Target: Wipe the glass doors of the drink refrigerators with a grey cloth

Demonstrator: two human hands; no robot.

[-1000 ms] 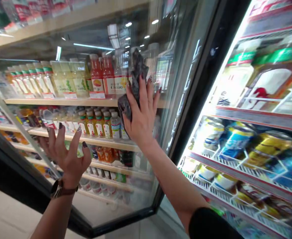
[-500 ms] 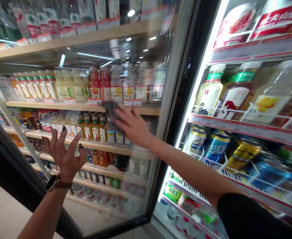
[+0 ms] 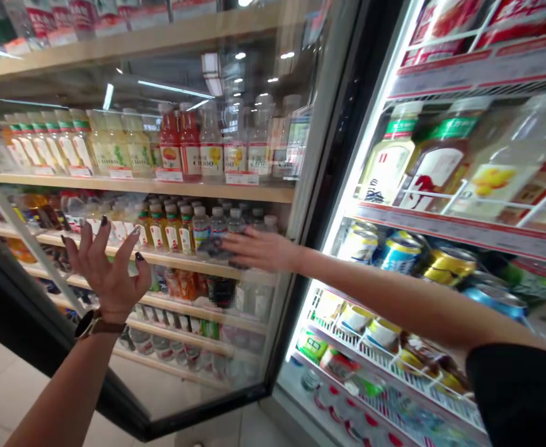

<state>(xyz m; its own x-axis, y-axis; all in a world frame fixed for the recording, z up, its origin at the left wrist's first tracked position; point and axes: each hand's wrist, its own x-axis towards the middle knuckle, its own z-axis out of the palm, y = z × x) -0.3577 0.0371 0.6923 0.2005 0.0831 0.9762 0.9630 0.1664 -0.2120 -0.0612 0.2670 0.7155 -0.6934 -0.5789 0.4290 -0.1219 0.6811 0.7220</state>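
A dark cloth (image 3: 214,247) lies under the fingers of my right hand (image 3: 266,248), which is stretched out and pressing it to the glass door (image 3: 170,81) of a drinks fridge. The hand and cloth are blurred by motion. Lower left of them, my left hand (image 3: 108,267) is raised at the glass with its fingers spread and curved, holding nothing. Whether its fingertips touch the pane I cannot tell. Through the glass, shelves of bottled drinks show behind both hands.
To the right, the open fridge holds tea bottles (image 3: 387,155) and drink cans (image 3: 401,251) behind white wire rails. The door's black frame (image 3: 208,411) runs along the bottom, above a tiled floor (image 3: 3,391).
My right hand has moved down the glass with the cloth, from the bottle shelf's edge to the row below. My left hand stays spread, slightly further left in view. The view has tilted slightly.
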